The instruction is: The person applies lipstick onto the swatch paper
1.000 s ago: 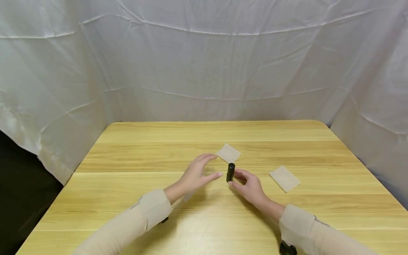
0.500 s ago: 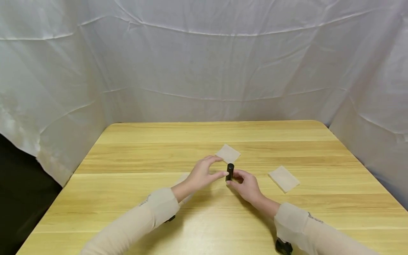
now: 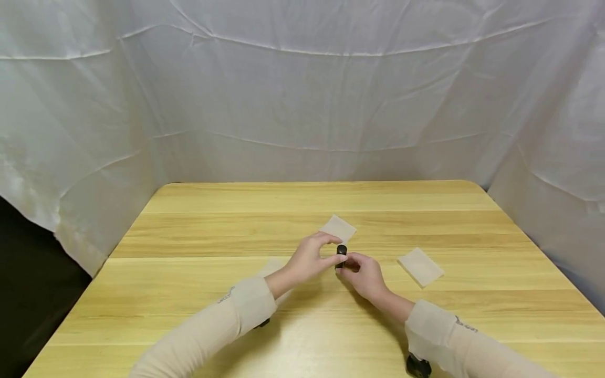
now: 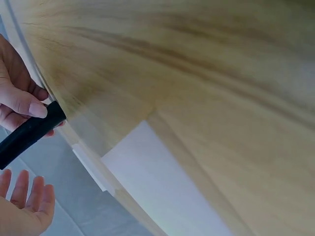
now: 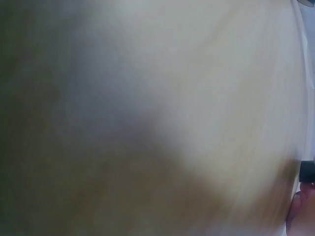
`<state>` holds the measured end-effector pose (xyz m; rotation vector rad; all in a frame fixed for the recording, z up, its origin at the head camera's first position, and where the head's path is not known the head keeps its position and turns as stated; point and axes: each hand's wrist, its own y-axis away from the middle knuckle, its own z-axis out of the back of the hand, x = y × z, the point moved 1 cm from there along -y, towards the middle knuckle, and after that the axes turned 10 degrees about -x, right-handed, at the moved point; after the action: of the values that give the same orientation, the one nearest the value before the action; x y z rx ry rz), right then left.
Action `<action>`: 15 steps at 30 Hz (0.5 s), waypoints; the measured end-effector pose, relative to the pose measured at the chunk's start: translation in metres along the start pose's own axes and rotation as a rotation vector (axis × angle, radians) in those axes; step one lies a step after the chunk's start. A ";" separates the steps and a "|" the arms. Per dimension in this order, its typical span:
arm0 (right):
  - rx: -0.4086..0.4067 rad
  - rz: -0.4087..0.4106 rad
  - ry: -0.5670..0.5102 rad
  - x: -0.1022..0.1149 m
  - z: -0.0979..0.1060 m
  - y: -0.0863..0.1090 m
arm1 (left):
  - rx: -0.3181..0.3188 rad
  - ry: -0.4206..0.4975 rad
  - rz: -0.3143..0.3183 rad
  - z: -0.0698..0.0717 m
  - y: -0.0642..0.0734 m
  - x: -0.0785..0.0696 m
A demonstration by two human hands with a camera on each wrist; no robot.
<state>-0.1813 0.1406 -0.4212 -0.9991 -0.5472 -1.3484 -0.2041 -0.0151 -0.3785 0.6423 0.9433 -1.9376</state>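
Note:
A small black cylinder [image 3: 342, 249] stands upright near the table's middle. My right hand [image 3: 367, 277] pinches its lower part between thumb and fingers. My left hand [image 3: 308, 261] reaches in from the left with fingers apart, its thumb [image 3: 335, 259] crossing in front of the cylinder in the head view. In the left wrist view, the left hand's spread fingers [image 4: 34, 196] lie beside the black cylinder [image 4: 30, 132], with a gap showing. At the right edge of the right wrist view, only a bit of the cylinder [image 5: 307, 171] and some fingers [image 5: 299, 209] appear.
Three pale square paper pads lie on the wooden table [image 3: 212, 231]: a back pad [image 3: 336, 227], a right pad [image 3: 420, 266] and a left pad [image 3: 271, 266] partly hidden by the left arm. White cloth [image 3: 302, 94] hangs behind and at both sides.
My left hand has moved right, its thumb and fingers now overlapping the cylinder in the head view. My right hand keeps its pinch and stays almost in place.

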 end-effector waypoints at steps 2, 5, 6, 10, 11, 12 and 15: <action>-0.001 0.007 0.006 0.000 0.000 0.000 | -0.004 0.002 -0.004 -0.001 0.000 0.000; -0.003 0.001 0.015 -0.001 0.000 0.001 | -0.004 0.008 -0.007 -0.001 0.000 0.000; -0.005 -0.001 0.023 -0.001 0.001 0.001 | -0.005 0.008 -0.011 -0.001 0.000 0.000; 0.010 0.009 0.039 0.002 0.002 0.003 | -0.008 0.006 -0.013 0.001 0.001 -0.001; 0.015 0.016 0.043 0.003 0.003 0.003 | -0.012 0.006 -0.016 0.001 0.001 -0.001; 0.018 0.023 0.048 0.004 0.004 0.003 | -0.015 0.004 -0.019 0.002 0.001 -0.001; 0.024 0.035 0.060 0.005 0.007 0.003 | -0.019 0.009 -0.026 0.002 0.001 -0.001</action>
<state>-0.1762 0.1437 -0.4138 -0.9422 -0.4975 -1.3337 -0.2027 -0.0170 -0.3768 0.6310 0.9794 -1.9476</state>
